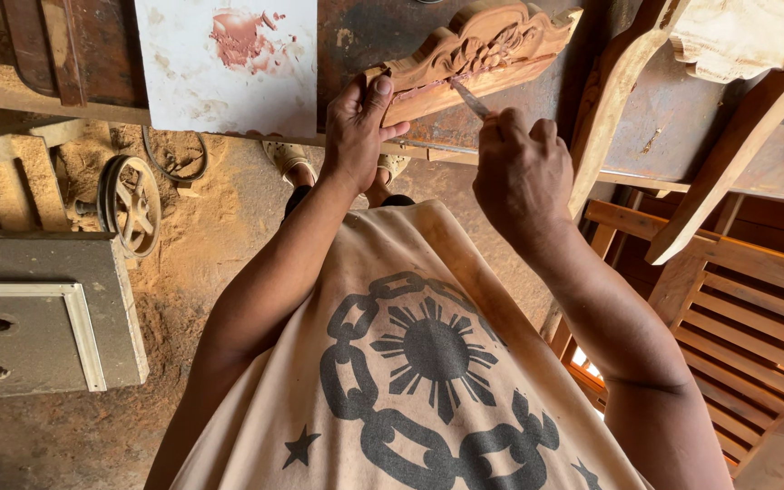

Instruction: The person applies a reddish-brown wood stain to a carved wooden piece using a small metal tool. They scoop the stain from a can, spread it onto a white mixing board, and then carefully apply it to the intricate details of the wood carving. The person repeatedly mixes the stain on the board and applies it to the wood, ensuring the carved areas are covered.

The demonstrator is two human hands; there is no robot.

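A carved reddish wooden piece (478,50) with scrolled relief lies at the near edge of a worn workbench (383,32). My left hand (358,127) grips its left end, thumb on top. My right hand (521,172) is closed around a thin metal blade (471,98), whose tip touches the carving's lower edge.
A white tile (229,68) smeared with reddish putty lies on the bench to the left. Unfinished curved wooden chair parts (610,100) lean at right above a slatted wooden frame (746,308). Below left are a grey machine table (43,308), a pulley wheel (129,204) and a sawdust floor (220,227).
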